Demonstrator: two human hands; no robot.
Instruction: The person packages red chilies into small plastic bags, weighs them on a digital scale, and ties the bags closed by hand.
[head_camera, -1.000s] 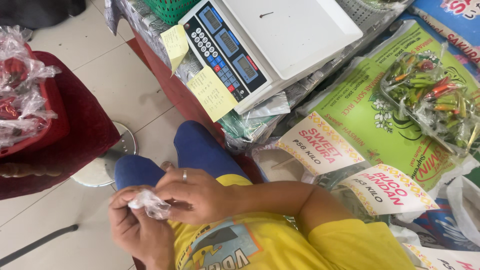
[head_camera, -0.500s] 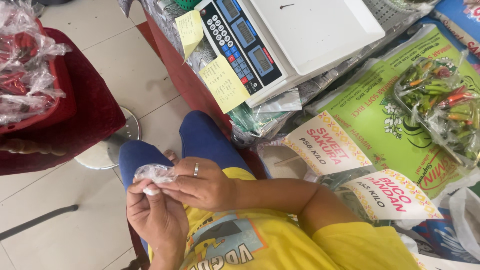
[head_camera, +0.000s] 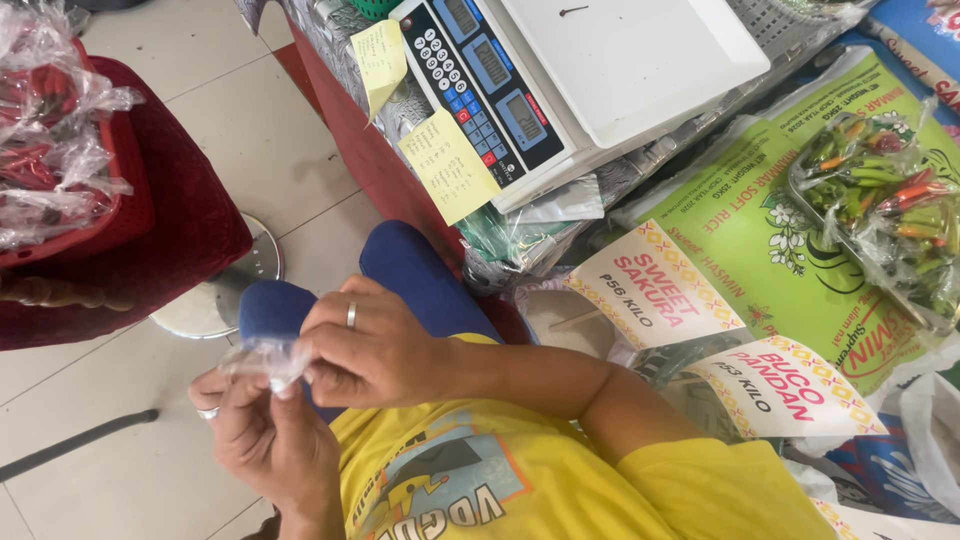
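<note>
Both hands, left hand (head_camera: 262, 425) and right hand (head_camera: 362, 345), pinch a small clear plastic bag (head_camera: 262, 362) at seven o'clock; thin film could tear.

A white weighing scale (head_camera: 600, 70) sits above yellow paper notes (head_camera: 450, 165). Bagged chillies (head_camera: 880, 200) lie on a green rice sack (head_camera: 760, 230); a red basket (head_camera: 110, 200) stands opposite.

Open tiled floor (head_camera: 240, 130) lay ahead of the hands. A red basket of bags (head_camera: 60, 140) blocked the left; the weighing scale (head_camera: 580, 70) crowded the right.
</note>
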